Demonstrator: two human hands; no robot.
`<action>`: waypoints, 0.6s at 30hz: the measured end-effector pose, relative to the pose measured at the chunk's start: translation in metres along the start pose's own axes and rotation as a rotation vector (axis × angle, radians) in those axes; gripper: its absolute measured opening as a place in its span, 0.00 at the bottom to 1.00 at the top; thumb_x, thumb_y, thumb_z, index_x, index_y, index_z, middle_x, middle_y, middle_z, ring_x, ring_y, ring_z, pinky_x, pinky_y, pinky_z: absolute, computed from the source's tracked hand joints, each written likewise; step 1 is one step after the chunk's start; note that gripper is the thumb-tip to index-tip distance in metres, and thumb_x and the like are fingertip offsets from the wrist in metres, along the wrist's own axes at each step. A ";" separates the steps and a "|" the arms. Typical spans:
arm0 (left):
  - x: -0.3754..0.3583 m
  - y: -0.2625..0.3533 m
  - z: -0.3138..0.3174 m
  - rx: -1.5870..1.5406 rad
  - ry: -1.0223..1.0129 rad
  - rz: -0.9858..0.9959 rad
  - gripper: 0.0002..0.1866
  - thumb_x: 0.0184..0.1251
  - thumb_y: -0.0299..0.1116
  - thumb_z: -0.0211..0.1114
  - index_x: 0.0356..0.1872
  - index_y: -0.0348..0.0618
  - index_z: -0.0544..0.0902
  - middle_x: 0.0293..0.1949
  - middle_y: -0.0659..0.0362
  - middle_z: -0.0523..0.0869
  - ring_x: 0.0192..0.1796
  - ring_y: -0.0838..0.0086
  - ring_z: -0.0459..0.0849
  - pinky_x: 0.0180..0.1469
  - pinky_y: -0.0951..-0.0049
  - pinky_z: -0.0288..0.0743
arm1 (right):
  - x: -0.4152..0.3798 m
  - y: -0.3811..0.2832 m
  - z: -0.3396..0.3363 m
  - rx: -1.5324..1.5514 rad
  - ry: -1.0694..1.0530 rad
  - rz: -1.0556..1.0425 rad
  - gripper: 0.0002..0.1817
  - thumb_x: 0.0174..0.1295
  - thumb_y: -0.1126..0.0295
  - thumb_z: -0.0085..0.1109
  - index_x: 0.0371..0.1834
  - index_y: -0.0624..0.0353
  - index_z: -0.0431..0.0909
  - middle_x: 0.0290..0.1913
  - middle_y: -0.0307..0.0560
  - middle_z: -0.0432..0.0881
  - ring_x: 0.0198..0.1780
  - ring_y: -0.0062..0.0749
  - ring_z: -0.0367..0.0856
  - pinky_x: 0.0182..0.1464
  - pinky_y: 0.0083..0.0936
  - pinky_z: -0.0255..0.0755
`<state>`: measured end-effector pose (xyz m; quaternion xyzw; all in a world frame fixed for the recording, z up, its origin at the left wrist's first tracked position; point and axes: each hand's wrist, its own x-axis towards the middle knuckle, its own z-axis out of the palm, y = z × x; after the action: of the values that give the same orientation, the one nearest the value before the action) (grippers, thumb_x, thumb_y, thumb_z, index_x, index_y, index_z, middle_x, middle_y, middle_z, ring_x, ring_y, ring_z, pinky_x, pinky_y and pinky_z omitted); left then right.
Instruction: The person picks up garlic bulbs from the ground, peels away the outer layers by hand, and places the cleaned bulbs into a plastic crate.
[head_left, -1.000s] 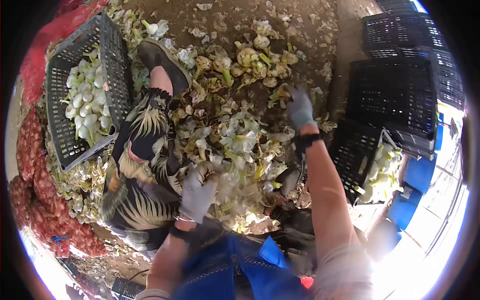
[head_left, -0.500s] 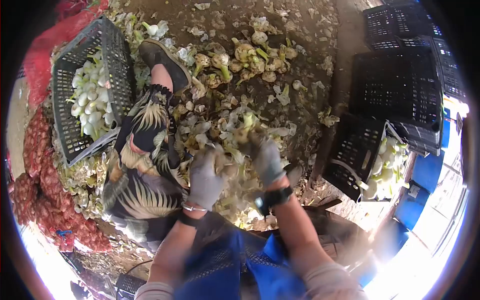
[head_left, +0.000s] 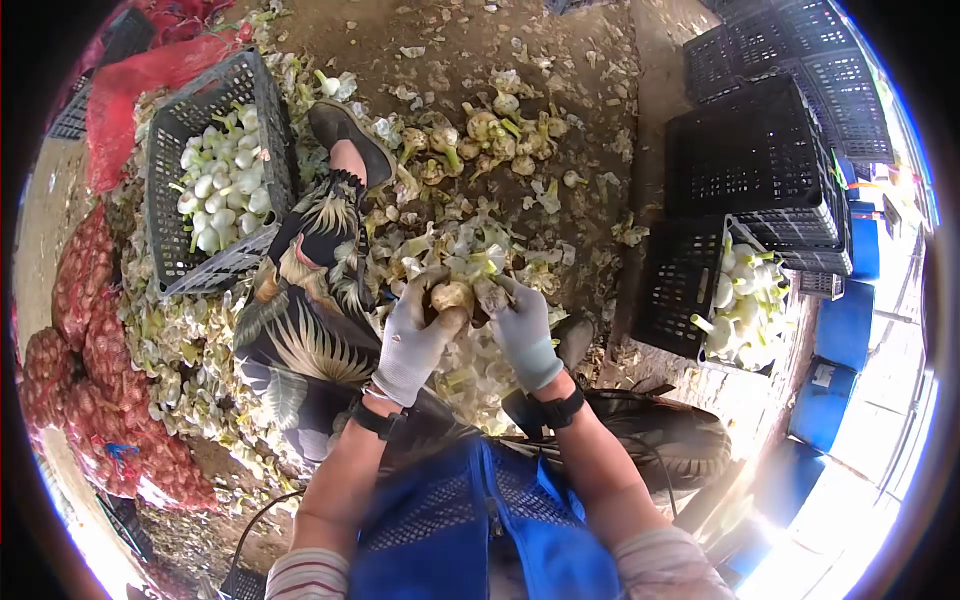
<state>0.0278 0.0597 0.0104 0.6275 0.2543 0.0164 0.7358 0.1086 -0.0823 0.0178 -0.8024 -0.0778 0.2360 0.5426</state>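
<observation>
An onion bulb (head_left: 452, 296) is gripped between both gloved hands, held above the pile of husks and trimmings (head_left: 470, 370) on the ground, just in front of the knees. The left hand (head_left: 413, 335) is clamped under and around the bulb's near-left side; the right hand (head_left: 522, 332) is closed on its right side, fingers pinching loose outer skin and the leaf end. The hands are together, touching the same bulb.

A grey crate (head_left: 215, 185) holding clean white bulbs sits at far left, beside a patterned-trouser leg (head_left: 300, 300). A black crate (head_left: 700, 290) with more cleaned bulbs stands at right, in front of stacked empty black crates (head_left: 770, 150). Unpeeled bulbs (head_left: 495, 135) lie on the dirt further away. Red mesh sacks (head_left: 70, 340) are piled at left.

Judged step: outer skin being stripped. It is best done with the bulb held steady by the left hand while skin is pulled off by the right, away from the body, so scraps drop onto the pile.
</observation>
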 end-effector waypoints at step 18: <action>-0.022 0.022 0.000 -0.269 -0.159 -0.057 0.23 0.67 0.21 0.62 0.64 0.35 0.73 0.53 0.59 0.82 0.51 0.77 0.81 0.57 0.75 0.75 | -0.037 -0.015 -0.019 0.033 0.016 0.110 0.20 0.60 0.83 0.47 0.55 0.72 0.81 0.33 0.48 0.86 0.35 0.18 0.79 0.39 0.21 0.73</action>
<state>0.0149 0.0561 0.0384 0.5151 0.2085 -0.0203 0.8311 0.0869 -0.1058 0.0479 -0.7983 -0.0253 0.2602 0.5426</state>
